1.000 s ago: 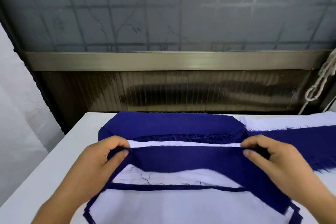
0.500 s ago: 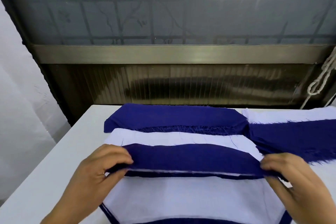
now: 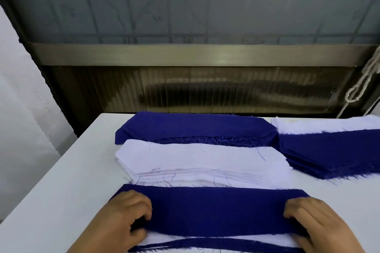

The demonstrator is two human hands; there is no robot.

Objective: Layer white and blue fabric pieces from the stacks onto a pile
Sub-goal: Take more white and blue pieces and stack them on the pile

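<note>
Both hands have come down and toward the person since the earlier frames, and the blue strip they carried in the air now lies flat on the near pile.

From largest to smallest: a white desk (image 3: 67,181) fills the lower view, set against a dark window wall. At its far edge lies a stack of blue fabric (image 3: 195,127). To the right, a second blue stack (image 3: 329,154) lies over a white stack (image 3: 329,124) behind it. In the middle of the desk sits a stack of white pieces (image 3: 201,160), with loose blue threads on it. Just in front of it, nearest the person, is the layered pile (image 3: 205,241), where white and blue edges show at the bottom of the view. The blue strip (image 3: 216,209) lies across the top of this pile.

The left hand (image 3: 125,217) grips the left end of the strip, its fingers curled over the cloth. The right hand (image 3: 314,222) holds the right end the same way, fingers curled on the fabric. A pale knotted cord (image 3: 362,86) hangs at the far right.
</note>
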